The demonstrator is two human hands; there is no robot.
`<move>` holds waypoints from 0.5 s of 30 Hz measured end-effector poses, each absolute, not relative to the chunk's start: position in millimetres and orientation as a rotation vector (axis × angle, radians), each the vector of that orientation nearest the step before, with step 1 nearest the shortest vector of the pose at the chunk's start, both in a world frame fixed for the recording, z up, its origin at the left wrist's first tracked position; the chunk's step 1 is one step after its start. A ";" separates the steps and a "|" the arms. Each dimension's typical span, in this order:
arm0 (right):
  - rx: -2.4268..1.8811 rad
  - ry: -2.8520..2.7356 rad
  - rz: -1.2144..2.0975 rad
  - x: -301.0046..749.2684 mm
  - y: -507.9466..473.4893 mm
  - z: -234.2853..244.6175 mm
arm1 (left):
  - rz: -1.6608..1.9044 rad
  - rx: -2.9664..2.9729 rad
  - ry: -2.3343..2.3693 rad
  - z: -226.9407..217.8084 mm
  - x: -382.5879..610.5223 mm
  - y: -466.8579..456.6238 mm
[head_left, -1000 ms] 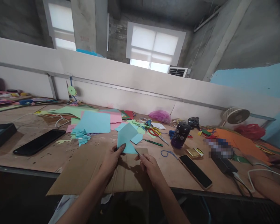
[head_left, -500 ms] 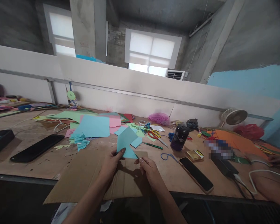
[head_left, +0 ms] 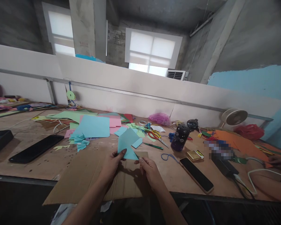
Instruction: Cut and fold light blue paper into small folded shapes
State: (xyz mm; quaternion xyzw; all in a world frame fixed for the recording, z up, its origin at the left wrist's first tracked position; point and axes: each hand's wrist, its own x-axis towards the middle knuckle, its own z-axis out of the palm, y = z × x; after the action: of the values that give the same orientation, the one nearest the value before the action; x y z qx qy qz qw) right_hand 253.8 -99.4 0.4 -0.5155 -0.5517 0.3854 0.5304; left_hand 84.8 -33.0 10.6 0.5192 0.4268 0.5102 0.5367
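A light blue sheet of paper with a pointed top is held up between my two hands, above the brown cardboard. My left hand pinches its lower left edge, thumb on top. At its lower right corner, my right hand closes thumb and fingers on the paper. Just beyond it lie a small folded blue paper piece, a green craft knife or pen and scissors with red and yellow handles.
Stacked coloured paper and crumpled blue strips lie to the left, near a black phone-like slab. On the right are a dark tumbler, a phone, a gold box and another person's arm.
My hands keep the same pinch on the blue paper, which has barely shifted. At the far right, the other person's arm has moved slightly.
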 end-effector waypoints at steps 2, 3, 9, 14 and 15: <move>-1.231 -1.316 0.920 253.2 -99.5 1.2 | 1.219 1.245 1.001 11.9 85.0 -33.5; -1.231 -1.317 0.916 253.0 -99.7 1.5 | 1.221 1.248 0.994 12.1 85.1 -33.5; -1.248 -1.322 0.912 252.7 -100.6 2.3 | 1.224 1.225 0.960 10.0 85.2 -32.5; -1.233 -1.319 0.905 252.8 -100.1 1.3 | 1.215 1.238 0.928 7.0 85.4 -31.2; -1.230 -1.319 0.906 252.7 -100.0 1.1 | 1.221 1.255 0.916 6.3 85.2 -30.7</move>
State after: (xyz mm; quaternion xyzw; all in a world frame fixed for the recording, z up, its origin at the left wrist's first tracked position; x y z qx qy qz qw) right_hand 252.7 -100.0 1.1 -0.5159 -0.5530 0.3799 0.5326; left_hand 85.2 -30.7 6.3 0.5304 0.3871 0.5157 0.5503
